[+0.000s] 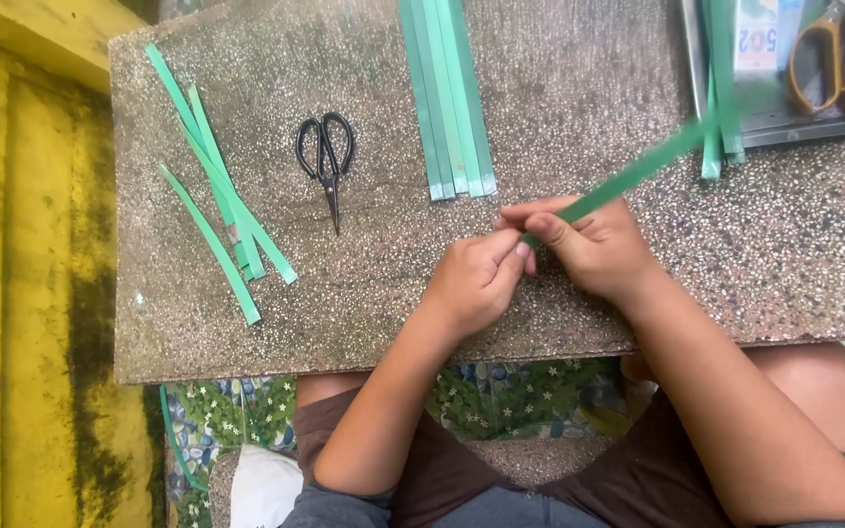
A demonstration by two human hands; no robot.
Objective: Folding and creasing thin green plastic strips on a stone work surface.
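Speckled stone tabletop [246, 323] first, filling the view. Straight up from the hands, at the far edge, a neat bundle of long green strips [447, 98], uncut and untouched by the look of it. Well to the left of the hands, a loose scatter of shorter green strips [217, 210], seemingly already trimmed and set aside. Far right of the hands, a metal tray [770, 132] with yellow-handled scissors [843, 54] in it. Between scatter and bundle, small black scissors [325, 161] lying idle. Now the centre: right hand [599, 244] and left hand [476, 279] pressed together, fingers closed tight round the near end of one green strip [638, 171], blurred, angling up toward the tray. Somewhere mid-job, judging by the piles.
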